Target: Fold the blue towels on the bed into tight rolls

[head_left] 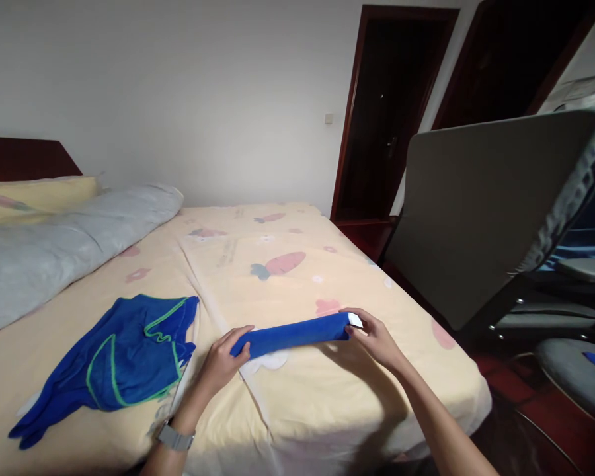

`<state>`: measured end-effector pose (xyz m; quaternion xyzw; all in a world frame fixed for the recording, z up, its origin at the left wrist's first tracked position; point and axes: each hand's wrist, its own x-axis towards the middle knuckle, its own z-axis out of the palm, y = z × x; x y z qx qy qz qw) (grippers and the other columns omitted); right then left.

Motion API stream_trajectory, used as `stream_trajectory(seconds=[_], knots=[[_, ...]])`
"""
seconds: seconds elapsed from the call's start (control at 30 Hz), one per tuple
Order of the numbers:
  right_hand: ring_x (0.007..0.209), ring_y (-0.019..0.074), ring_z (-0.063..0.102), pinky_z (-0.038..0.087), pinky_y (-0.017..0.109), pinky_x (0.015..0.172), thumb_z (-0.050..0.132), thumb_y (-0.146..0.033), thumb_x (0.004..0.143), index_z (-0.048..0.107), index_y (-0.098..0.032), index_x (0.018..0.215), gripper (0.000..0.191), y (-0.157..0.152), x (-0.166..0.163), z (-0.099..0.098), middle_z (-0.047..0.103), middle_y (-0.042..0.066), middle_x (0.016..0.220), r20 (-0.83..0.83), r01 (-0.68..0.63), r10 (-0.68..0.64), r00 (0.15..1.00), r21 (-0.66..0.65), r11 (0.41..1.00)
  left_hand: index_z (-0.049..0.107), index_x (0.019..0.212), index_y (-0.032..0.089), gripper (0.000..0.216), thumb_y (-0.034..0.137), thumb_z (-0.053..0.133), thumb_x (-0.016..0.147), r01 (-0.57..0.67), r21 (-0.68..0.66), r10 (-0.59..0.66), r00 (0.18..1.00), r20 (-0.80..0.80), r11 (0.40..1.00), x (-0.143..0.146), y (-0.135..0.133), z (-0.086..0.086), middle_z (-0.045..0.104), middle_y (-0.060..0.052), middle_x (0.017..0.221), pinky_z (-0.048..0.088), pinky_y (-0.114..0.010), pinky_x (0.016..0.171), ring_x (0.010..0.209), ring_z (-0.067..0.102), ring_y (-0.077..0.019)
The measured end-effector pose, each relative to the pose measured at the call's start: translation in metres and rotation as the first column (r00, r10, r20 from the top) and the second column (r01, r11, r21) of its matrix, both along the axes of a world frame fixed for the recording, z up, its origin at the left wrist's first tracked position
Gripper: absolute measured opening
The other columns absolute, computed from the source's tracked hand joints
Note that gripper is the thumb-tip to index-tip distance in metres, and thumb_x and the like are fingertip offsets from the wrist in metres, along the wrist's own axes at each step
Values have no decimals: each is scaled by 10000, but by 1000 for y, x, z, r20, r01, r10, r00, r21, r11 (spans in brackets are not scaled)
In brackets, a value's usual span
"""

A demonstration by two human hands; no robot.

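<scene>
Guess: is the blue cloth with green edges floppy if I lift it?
Probably floppy: the blue cloth lies wrinkled on the bed. Likely light, since it looks thin. Pushed, it would probably bunch up, not roll, because it's spread flat.

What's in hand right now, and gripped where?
A folded blue cloth strip, held by both ends: left hand on one, right hand on the other, by the white tag.
</scene>
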<state>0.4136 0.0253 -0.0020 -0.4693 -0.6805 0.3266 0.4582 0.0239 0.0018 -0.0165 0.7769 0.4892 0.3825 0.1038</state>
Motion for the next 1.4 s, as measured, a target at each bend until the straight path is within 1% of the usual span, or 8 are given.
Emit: stream_trajectory(seconds=[0.23,0.4,0.57,0.73,0.93,1.03,1.13,1.4], knots=[[693,196,627,548,326,611,696,-575,816,633,-160,1232,591,0,-1,-1,649,15,749,-190,-12,-43,981,-277,961,676,1227,194,489,465,723,822,142,-400,-10,949,316,906,-4,-10,15,757,-90,1067,573,-309,839,989,704,-234],[564,153,596,531,312,549,707,-596,814,547,-157,1276,657,-1,0,-4,633,-14,732,-219,-134,53,974,-375,917,670,1266,211,616,483,818,734,197,-555,-23,953,303,808,-9,-11,8,717,-114,1219,548,-333,896,1126,660,-271],[751,196,655,547,322,668,770,-568,787,532,-186,1254,649,-2,-1,-11,660,9,831,-223,-196,104,969,-448,872,658,1294,247,565,488,764,795,221,-574,-72,960,271,789,-14,-10,2,690,-101,1309,511,-388,1011,1236,618,-283],[769,193,642,524,305,671,817,-531,755,526,-212,1199,618,-1,3,-11,648,0,841,-224,-239,161,961,-383,892,635,1324,258,647,421,829,729,255,-574,-92,950,298,778,-16,-13,6,656,-94,1373,514,-392,1022,1275,593,-299],[932,223,645,549,347,816,841,-459,751,527,-227,1350,714,-8,7,7,658,38,1021,-231,-196,142,963,-229,953,691,1246,191,537,390,790,758,115,-500,34,960,278,858,-11,-23,20,719,-100,1261,528,-346,986,1165,653,-297],[975,261,652,544,365,863,841,-485,744,681,-177,1088,488,-11,5,12,694,67,1010,-212,-191,142,967,-234,953,731,1170,188,471,414,781,760,50,-481,77,968,241,875,-10,-27,24,757,-82,1168,561,-355,934,1050,694,-290],[939,264,662,548,367,844,822,-501,766,687,-169,908,385,-13,4,14,714,67,939,-234,-211,151,960,-259,943,714,1189,169,528,451,792,748,100,-522,83,945,315,847,-15,-26,21,760,-95,1139,595,-346,830,975,711,-283],[913,239,677,542,341,833,830,-508,762,677,-173,966,421,-14,1,12,712,65,946,-367,-260,128,922,-340,904,629,1282,197,673,535,806,728,209,-529,100,863,495,823,-22,-20,14,753,-84,1130,567,-393,907,1053,704,-284]])
